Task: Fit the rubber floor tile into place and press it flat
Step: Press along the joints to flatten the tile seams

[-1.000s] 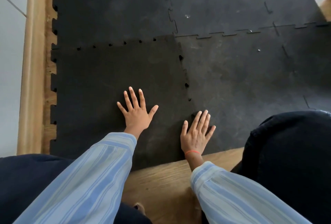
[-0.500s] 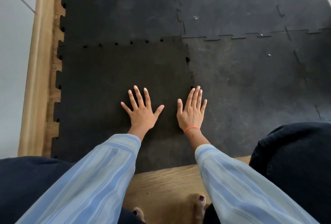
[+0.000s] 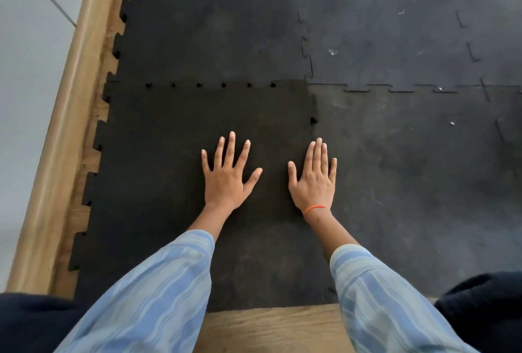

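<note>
A dark black rubber floor tile (image 3: 158,171) with jigsaw edges lies flat among greyer tiles. Its far edge meets the tile behind, with small gaps showing along that seam. My left hand (image 3: 226,180) rests palm down on the tile's middle, fingers spread. Palm down too, my right hand (image 3: 315,180), with an orange band at the wrist, lies over the tile's right seam, where it joins the grey tile (image 3: 409,171). Neither hand holds anything.
A wooden skirting board (image 3: 59,138) and pale wall run along the left. Bare wood floor (image 3: 268,327) shows at the near edge. My dark-clothed knees sit at the bottom left (image 3: 31,321) and bottom right (image 3: 485,307). More grey tiles (image 3: 381,22) fill the far side.
My right hand has slid forward along the right seam, from the tile's near corner up level with my left hand. The left hand stays roughly in place.
</note>
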{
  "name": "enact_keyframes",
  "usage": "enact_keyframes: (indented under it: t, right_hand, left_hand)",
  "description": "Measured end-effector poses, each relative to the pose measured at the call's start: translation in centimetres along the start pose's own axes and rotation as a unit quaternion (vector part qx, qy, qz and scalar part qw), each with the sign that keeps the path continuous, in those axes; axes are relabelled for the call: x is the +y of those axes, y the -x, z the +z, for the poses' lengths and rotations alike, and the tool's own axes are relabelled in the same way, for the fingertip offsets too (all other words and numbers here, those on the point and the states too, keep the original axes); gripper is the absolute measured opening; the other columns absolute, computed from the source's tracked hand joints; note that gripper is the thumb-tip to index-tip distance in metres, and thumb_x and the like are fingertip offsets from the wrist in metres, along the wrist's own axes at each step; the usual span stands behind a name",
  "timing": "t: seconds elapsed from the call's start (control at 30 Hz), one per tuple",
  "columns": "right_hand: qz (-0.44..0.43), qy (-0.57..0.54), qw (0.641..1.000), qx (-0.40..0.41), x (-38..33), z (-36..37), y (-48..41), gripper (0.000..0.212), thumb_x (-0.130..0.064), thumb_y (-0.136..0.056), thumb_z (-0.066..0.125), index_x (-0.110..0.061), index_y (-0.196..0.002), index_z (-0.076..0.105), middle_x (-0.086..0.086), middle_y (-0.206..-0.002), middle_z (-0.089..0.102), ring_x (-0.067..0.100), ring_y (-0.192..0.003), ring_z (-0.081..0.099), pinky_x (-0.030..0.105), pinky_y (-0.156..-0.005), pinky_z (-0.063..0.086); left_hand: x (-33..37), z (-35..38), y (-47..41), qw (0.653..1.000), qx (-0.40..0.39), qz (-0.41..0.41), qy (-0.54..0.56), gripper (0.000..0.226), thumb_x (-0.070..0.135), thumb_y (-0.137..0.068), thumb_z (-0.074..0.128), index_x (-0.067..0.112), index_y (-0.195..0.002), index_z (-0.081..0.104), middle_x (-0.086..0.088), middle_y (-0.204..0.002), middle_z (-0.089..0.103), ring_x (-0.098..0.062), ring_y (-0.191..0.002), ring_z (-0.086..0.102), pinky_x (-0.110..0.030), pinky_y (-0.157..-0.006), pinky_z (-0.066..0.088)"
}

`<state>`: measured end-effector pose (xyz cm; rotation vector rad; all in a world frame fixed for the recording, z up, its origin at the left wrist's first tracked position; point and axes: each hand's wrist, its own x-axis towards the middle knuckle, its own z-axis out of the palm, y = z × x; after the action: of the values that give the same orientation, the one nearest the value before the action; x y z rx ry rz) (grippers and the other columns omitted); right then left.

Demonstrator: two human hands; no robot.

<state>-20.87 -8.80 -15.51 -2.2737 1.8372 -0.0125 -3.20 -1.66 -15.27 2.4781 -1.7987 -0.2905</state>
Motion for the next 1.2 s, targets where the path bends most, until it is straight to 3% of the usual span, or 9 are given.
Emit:
enact_keyframes:
  t: [0.2,0.4,0.7,0.97,1.1,1.2]
  right_hand:
    - [-0.031,-0.020,0.999,0.039,-1.7,-0.9,-4.7,0.068,-0.047,-0.098,0.025,-0.010,-0.151,0.002,0.008,-0.161,-0.003,0.021,-0.148,-0.006,0.045,-0.120,-0.001]
    - [-0.053,-0.015,0.998,0.029,-2.4,-0.9,-7.9,0.073,-0.055,-0.095,0.024,-0.013,-0.151,0.006,0.003,-0.161,0.003,0.018,-0.148,-0.001,0.044,-0.121,0.000]
    - [-0.053,-0.010,0.998,0.014,-2.6,-0.8,-8.0,0.077,-0.058,-0.094,0.024,-0.011,-0.151,0.004,0.004,-0.161,0.001,0.019,-0.148,-0.002,0.043,-0.121,0.000]
    - [-0.138,0.016,0.990,-0.020,-4.9,-2.6,-14.0,0.076,-0.059,-0.094,0.021,-0.014,-0.151,0.000,0.001,-0.161,-0.004,0.017,-0.148,-0.008,0.045,-0.119,-0.006]
    - [-0.130,0.030,0.990,-0.041,-5.5,-2.4,-15.3,0.079,-0.063,-0.091,0.021,-0.014,-0.151,0.004,0.001,-0.161,0.006,0.018,-0.148,-0.003,0.045,-0.120,-0.003]
    - [-0.124,0.018,0.992,-0.029,-5.6,-1.4,-14.5,0.079,-0.064,-0.091,0.018,-0.015,-0.151,0.003,0.000,-0.161,0.001,0.017,-0.148,-0.005,0.044,-0.120,-0.004]
  left_hand:
    - [-0.3,0.3,-0.1,1.000,0.020,-0.002,0.006,0.069,0.066,-0.089,0.025,0.033,-0.150,0.024,-0.005,-0.160,0.015,-0.027,-0.146,0.014,-0.061,-0.113,0.012]
    - [-2.2,0.2,-1.5,0.998,0.050,0.030,-0.002,0.071,0.068,-0.087,0.029,0.031,-0.148,0.030,-0.003,-0.159,0.021,-0.026,-0.145,0.021,-0.057,-0.114,0.015]
    - [-4.0,-1.1,-4.9,1.000,0.012,-0.008,0.005,0.080,0.075,-0.080,0.020,0.036,-0.151,0.014,0.003,-0.162,0.003,-0.022,-0.148,0.003,-0.057,-0.116,0.004]
    - [-3.9,-0.6,-5.0,0.999,0.043,0.000,0.004,0.077,0.073,-0.083,0.022,0.036,-0.151,0.016,0.003,-0.162,0.007,-0.022,-0.148,0.006,-0.057,-0.116,0.006]
    - [-3.9,-0.6,-4.8,0.999,0.043,0.005,0.000,0.076,0.072,-0.084,0.024,0.034,-0.151,0.019,0.001,-0.161,0.010,-0.024,-0.147,0.009,-0.058,-0.116,0.007]
    - [-3.9,-0.4,-5.0,0.999,0.042,-0.002,-0.003,0.076,0.071,-0.084,0.026,0.034,-0.151,0.019,0.001,-0.161,0.009,-0.025,-0.147,0.010,-0.058,-0.116,0.008]
